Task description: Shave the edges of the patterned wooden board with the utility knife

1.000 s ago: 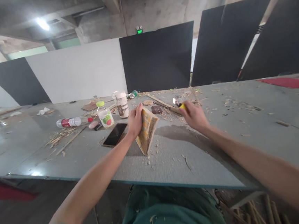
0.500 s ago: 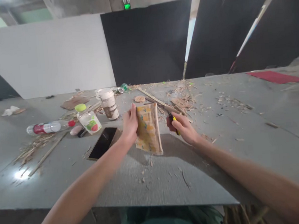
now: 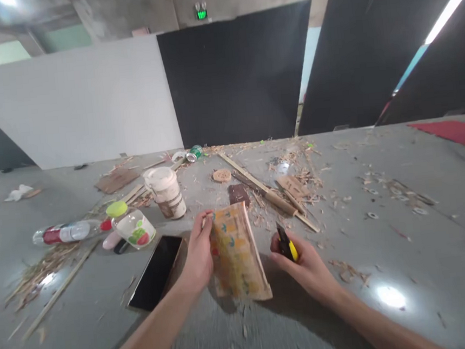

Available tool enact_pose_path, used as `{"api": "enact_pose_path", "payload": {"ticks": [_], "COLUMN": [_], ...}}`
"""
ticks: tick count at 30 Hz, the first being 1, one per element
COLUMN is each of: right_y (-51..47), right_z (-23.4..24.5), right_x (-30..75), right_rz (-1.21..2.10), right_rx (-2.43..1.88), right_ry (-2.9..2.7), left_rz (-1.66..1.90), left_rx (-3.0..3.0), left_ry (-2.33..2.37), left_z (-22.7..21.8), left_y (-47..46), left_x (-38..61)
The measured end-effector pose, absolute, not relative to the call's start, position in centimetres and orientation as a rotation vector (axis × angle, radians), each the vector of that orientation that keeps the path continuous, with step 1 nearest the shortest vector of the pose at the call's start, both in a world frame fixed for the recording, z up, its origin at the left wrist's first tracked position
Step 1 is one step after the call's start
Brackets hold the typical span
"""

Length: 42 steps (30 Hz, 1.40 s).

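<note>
My left hand [image 3: 198, 253] is closed on the left edge of a flat panel [image 3: 239, 255] patterned in faded yellow with blue-green marks. The panel is tilted, its lower edge close to the grey table; whether it touches is unclear. It looks like a thin board or booklet with a pale right edge. In my right hand [image 3: 305, 260] is a black and yellow utility knife [image 3: 286, 243], its tip pointing up. The knife is apart from the panel, to its right. A phone [image 3: 157, 273] lies left of my left hand.
On the table [image 3: 197, 335], a paper cup [image 3: 166, 194], a green-capped bottle [image 3: 133, 226] and a lying plastic bottle [image 3: 70, 232] stand left. Behind the panel are a wooden disc [image 3: 222, 175], a dark brown block [image 3: 238, 194], wood strips [image 3: 258, 186] and shavings. A green can [image 3: 194, 154] lies farther back.
The camera view has tilted and come closer to the table. The panel now leans back more and appears lower in view. The knife has turned more upright and sits lower in view.
</note>
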State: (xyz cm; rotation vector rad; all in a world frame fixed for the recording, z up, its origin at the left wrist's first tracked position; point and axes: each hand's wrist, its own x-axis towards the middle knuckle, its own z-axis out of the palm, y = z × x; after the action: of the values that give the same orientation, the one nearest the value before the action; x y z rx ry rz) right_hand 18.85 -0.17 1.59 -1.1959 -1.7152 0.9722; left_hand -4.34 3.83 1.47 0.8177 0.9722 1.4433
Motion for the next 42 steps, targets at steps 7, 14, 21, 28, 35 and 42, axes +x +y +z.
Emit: {"api": "enact_pose_path", "payload": {"ticks": [7, 14, 21, 28, 35, 42], "right_y": [-0.9, -2.2, -2.6, -2.6, -1.1, -1.6], "right_z": [1.0, 1.4, 2.9, 3.0, 3.2, 3.6], "right_x": [19.3, 18.1, 17.4, 16.4, 19.9, 20.6], "right_rz": [0.895, 1.113, 1.315, 1.291, 0.836, 0.607], "right_rx": [-1.185, -1.222, -1.248, -1.145, -1.196, -1.075], "right_ry": [-1.874, -1.799, -1.798, -1.911, -2.095, -2.338], "left_rz": [1.419, 1.32, 1.009, 0.81, 0.812, 0.769], "left_rx": [0.724, 0.897, 1.83, 1.629, 1.73, 1.802], "left_ry": [1.01, 1.133, 1.433, 1.432, 1.143, 1.166], "left_z": [1.9, 1.7, 3.6, 3.1, 3.1, 5.2], "left_y": [3.6, 1.9, -0.1, 0.4, 0.5, -0.6], "left_x": [-3.2, -2.5, -3.3, -3.1, -2.7, -2.1]}}
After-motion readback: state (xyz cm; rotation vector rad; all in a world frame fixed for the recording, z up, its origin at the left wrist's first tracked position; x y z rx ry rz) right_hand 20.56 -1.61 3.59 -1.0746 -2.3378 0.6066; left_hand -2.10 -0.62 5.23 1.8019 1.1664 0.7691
